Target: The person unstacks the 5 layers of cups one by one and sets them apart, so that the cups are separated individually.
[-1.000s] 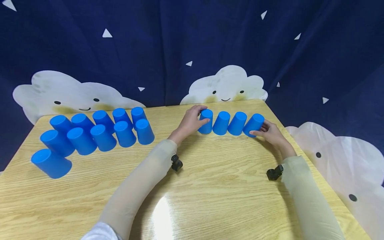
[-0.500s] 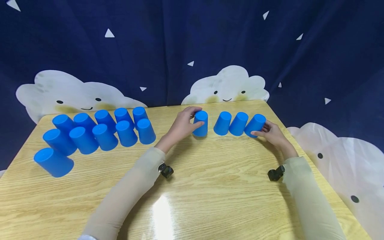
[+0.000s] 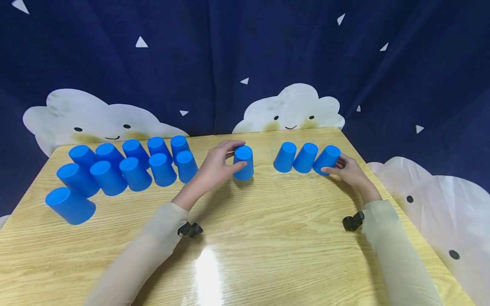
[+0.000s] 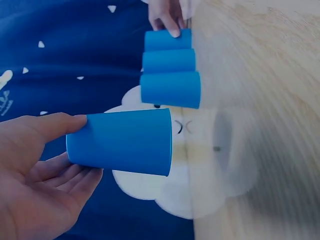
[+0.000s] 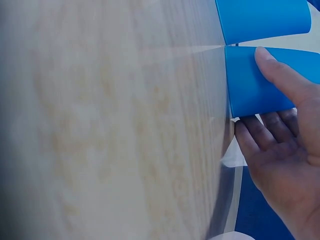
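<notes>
My left hand (image 3: 217, 165) holds an upside-down blue cup (image 3: 244, 165) near its closed end, thumb on one side and fingers on the other. In the left wrist view this cup's rim stands apart from the wooden table (image 4: 265, 65), so it is held a little above it. Three more upside-down cups stand in a row to the right. My right hand (image 3: 350, 172) grips the rightmost one (image 3: 326, 160), its thumb across the front and its fingers at the far side. In the right wrist view that cup's rim (image 5: 250, 87) is at the tabletop.
Several upside-down blue cups (image 3: 108, 178) stand in two rows on the left, with a single cup (image 3: 70, 206) in front at the near left. Behind the table's back edge hangs a dark blue curtain (image 3: 172, 63) with clouds on it.
My left hand has taken the leftmost cup off the right-hand row and carried it left and slightly nearer. The right hand has stayed on its cup.
</notes>
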Action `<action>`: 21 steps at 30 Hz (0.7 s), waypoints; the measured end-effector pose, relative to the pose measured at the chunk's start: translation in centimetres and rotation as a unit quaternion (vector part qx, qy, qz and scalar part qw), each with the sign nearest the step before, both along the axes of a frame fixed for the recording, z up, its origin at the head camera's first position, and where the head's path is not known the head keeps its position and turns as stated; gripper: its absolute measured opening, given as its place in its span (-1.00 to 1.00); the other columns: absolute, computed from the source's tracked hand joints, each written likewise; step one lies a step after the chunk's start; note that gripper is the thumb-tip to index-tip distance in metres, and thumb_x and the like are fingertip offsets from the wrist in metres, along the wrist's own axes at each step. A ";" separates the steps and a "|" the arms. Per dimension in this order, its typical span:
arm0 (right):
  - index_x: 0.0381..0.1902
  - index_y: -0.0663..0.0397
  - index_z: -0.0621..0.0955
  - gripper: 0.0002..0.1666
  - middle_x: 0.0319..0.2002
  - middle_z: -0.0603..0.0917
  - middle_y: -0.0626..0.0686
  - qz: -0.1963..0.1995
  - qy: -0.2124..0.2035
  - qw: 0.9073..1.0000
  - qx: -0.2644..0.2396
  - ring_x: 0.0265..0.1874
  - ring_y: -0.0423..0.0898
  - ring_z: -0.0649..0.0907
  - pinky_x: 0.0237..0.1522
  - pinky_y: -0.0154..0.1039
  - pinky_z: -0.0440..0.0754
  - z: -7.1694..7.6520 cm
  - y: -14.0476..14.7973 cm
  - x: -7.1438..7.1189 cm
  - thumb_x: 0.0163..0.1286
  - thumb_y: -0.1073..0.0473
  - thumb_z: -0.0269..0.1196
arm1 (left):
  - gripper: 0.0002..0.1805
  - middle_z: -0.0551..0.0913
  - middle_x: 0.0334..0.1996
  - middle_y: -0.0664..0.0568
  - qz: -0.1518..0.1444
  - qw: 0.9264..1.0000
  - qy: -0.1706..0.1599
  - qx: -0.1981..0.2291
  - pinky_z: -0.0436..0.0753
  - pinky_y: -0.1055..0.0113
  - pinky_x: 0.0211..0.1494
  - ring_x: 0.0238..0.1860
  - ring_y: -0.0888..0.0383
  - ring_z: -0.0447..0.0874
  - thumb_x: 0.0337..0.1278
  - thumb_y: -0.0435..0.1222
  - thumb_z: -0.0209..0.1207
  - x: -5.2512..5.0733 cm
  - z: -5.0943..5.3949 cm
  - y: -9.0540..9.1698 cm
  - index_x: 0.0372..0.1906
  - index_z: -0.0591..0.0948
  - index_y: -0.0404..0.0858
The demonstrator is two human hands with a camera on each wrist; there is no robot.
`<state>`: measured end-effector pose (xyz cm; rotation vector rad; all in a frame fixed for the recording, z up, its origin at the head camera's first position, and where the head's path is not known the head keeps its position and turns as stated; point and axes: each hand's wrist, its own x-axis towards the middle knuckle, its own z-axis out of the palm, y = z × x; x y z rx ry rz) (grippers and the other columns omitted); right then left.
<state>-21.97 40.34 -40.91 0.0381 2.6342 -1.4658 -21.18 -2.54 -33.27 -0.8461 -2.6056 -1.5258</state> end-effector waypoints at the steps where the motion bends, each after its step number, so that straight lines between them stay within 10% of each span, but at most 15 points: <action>1: 0.52 0.28 0.05 0.00 0.39 0.26 0.40 0.000 0.002 1.000 0.000 0.36 0.28 0.32 0.33 0.14 0.32 0.0 0.0 0.0 0.38 0.03 0.32 | -0.40 0.45 0.26 -0.14 0.001 1.000 0.001 0.000 0.48 0.30 0.29 0.27 -0.01 0.46 0.21 -0.35 0.30 0.3 0.3 -0.4 0.33 0.41 -0.36; 21: 0.51 0.30 0.07 -0.03 0.38 0.27 0.41 0.004 0.010 1.000 -0.002 0.35 0.29 0.33 0.32 0.14 0.34 -0.3 0.2 0.0 0.38 0.05 0.31 | -0.40 0.46 0.22 -0.20 0.089 0.995 0.030 -0.038 0.52 0.04 0.25 0.25 -0.16 0.47 0.19 -0.36 0.32 3.6 0.7 -9.5 0.32 0.43 -0.34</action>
